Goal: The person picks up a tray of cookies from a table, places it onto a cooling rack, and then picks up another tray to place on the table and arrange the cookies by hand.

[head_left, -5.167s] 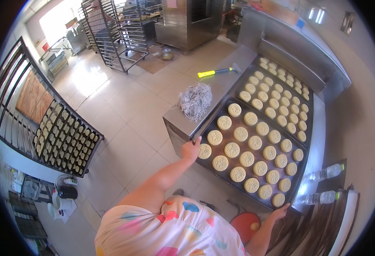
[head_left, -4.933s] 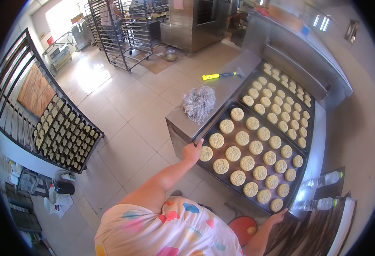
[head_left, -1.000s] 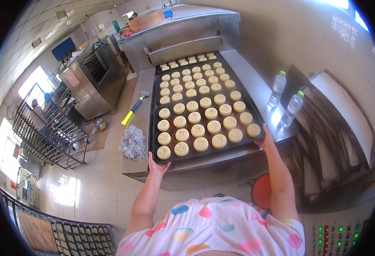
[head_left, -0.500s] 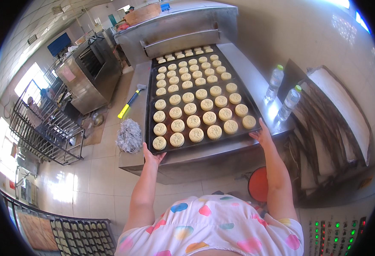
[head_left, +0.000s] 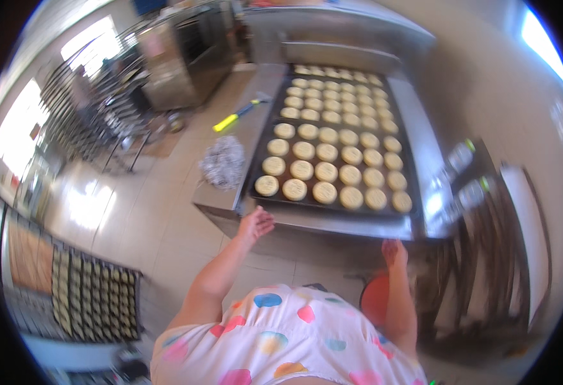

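Two dark trays of round, pale, pattern-stamped pastries lie end to end on a metal surface (head_left: 424, 154); the near tray (head_left: 310, 205) has its front rim toward me. More pastries (head_left: 333, 72) sit at the far end, by a metal housing. Just below the near tray's left corner is my left hand (head_left: 256, 223), open, its fingers loosely bent and nothing in them. My right hand (head_left: 394, 253) is below the metal front edge at the right, empty and slightly blurred, fingers extended. Neither hand touches the tray.
Left of the trays lie a yellow-handled tool (head_left: 233, 119) and a grey shaggy cloth (head_left: 222, 163). Two green-capped clear bottles (head_left: 460, 158) stand at the right. A red stool (head_left: 375, 296) is below my right hand. At lower left, a rack holds another pastry tray (head_left: 139, 307).
Both hands have let go of the near tray's corners and drawn back toward me. The view has swung left, showing more of the lower-left rack. The tray stays on the metal surface.
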Available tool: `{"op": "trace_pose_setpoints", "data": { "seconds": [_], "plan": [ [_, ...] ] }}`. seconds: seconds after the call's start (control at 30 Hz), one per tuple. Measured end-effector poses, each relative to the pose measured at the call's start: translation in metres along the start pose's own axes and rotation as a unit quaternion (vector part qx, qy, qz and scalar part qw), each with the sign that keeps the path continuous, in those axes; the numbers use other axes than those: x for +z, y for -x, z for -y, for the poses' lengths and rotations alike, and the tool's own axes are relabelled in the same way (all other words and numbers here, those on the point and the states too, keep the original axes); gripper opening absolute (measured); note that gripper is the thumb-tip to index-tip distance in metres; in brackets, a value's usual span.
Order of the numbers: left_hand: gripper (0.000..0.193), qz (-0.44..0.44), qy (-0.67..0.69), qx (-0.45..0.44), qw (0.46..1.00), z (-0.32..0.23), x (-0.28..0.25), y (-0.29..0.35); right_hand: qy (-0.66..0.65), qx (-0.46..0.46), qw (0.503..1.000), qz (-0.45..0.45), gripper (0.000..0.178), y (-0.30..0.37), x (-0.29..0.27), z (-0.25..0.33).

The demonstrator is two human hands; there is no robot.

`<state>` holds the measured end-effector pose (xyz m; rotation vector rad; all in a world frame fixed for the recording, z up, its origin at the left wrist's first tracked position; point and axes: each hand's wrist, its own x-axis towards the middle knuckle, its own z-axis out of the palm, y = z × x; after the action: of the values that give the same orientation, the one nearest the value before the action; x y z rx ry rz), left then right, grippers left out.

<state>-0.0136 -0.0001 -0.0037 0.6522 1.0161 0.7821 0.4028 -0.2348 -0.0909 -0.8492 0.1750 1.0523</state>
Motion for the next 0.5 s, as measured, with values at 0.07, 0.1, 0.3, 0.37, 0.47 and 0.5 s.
{"op": "trace_pose_setpoints", "data": {
  "seconds": [0.07,0.1,0.3,0.37,0.47,0.5],
  "plan": [
    [0.038,-0.01,-0.023,-0.039,0.999,0.017,-0.007,-0.003,-0.013,0.021,0.999,-0.047,0.026,-0.004,-0.008,-0.008],
    [0.042,-0.019,-0.037,-0.044,0.998,0.025,-0.008,-0.002,0.039,0.017,0.997,-0.065,0.031,-0.006,-0.012,-0.009],
    [0.064,-0.176,-0.052,-0.044,0.982,0.034,-0.023,0.011,0.192,0.033,0.976,-0.096,0.038,-0.012,0.019,-0.003],
    [0.07,-0.216,-0.05,-0.047,0.974,0.022,-0.029,0.002,0.168,0.048,0.98,-0.095,0.038,-0.025,0.026,-0.001],
    [0.065,-0.238,-0.047,-0.029,0.97,0.008,-0.023,-0.011,0.193,0.044,0.973,-0.116,0.037,-0.048,0.018,-0.003],
    [0.063,-0.228,-0.046,-0.025,0.972,0.005,-0.023,-0.021,0.179,0.065,0.975,-0.113,0.033,-0.058,0.014,-0.001]
  ]
}}
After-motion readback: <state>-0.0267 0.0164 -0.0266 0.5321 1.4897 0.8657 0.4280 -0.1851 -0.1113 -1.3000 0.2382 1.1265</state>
